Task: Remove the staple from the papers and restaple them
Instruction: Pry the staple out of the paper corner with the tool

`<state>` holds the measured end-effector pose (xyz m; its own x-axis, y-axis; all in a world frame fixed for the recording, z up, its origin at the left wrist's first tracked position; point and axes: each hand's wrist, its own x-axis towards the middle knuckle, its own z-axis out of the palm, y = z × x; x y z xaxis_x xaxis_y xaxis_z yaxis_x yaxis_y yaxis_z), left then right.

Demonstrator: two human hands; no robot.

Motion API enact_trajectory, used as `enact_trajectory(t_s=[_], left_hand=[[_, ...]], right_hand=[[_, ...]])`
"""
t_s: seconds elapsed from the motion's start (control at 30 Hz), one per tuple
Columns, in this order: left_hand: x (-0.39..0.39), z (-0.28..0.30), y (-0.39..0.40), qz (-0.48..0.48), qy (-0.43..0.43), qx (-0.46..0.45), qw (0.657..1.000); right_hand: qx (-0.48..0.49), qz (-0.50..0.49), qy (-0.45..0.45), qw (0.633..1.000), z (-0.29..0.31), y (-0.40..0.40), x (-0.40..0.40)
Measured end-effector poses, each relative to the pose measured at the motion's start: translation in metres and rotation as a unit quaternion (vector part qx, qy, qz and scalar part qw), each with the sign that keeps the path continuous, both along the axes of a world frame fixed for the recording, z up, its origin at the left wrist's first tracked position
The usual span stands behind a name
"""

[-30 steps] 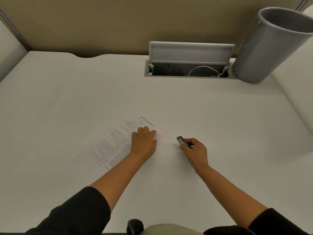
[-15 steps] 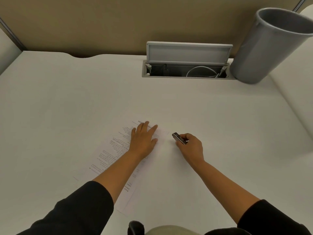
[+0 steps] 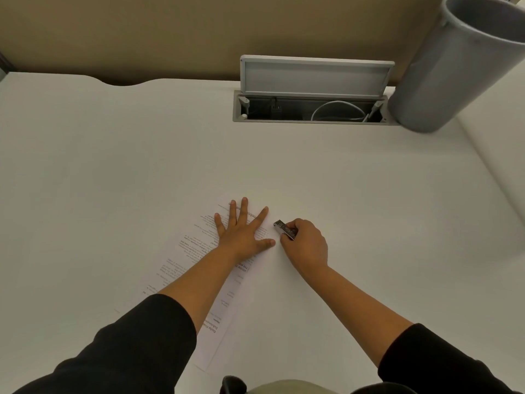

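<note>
Papers (image 3: 196,251) are lying flat on the white desk (image 3: 113,166), running diagonally from the near edge up toward the middle, and the left hand (image 3: 241,234) is pressing down on their far end. That hand is spreading wide, fingers straight and fanned out, palm flat on the printed sheet, thumb stretching out to the right near the paper's edge. A black sleeve (image 3: 127,351) is covering the left forearm as it crosses over the lower half of the pages.

Just right of the thumb, the right hand (image 3: 305,245) is curling its fingers around a small dark metallic tool (image 3: 285,230), and I cannot tell whether that is a staple remover or a stapler. The tool's front end is pointing up and left, sitting right at the papers' right edge, just beside the left index finger and thumb. Whether it is touching the paper is too close to call. The staple itself is too small to make out.

Beyond both hands, a cable tray (image 3: 309,109) set into the desk is standing with its lid (image 3: 315,75) raised, and a looped white cable (image 3: 338,109) is lying inside. Far right of that, well beyond the right hand, a gray bin (image 3: 454,66) is standing on the desk, and its inside is not showing.
</note>
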<state>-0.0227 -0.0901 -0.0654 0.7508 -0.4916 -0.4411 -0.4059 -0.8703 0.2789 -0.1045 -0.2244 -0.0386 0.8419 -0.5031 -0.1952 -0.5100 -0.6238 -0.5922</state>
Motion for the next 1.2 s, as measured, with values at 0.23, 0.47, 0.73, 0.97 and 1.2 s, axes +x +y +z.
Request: enact_trajectory(t_s=[0.23, 0.47, 0.73, 0.97, 1.2], left_hand=[[0.004, -0.003, -0.001, -0.008, 0.016, 0.011, 1.0], [0.004, -0.003, -0.004, -0.012, 0.022, 0.024, 0.999], [0.006, -0.003, -0.002, -0.017, 0.024, 0.028, 0.999], [0.005, -0.002, -0.002, -0.018, 0.03, 0.023, 0.999], [0.005, -0.003, -0.002, -0.017, 0.03, 0.021, 0.999]], right_hand=[[-0.022, -0.01, 0.004, 1.0, 0.0, 0.015, 0.012], [0.105, -0.09, -0.075, 0.988, -0.007, 0.018, 0.003], [0.209, -0.226, -0.123, 0.944, -0.007, 0.006, 0.001], [0.162, -0.119, -0.086, 0.976, -0.007, 0.004, -0.006], [0.067, -0.059, -0.021, 0.996, -0.008, 0.007, 0.005]])
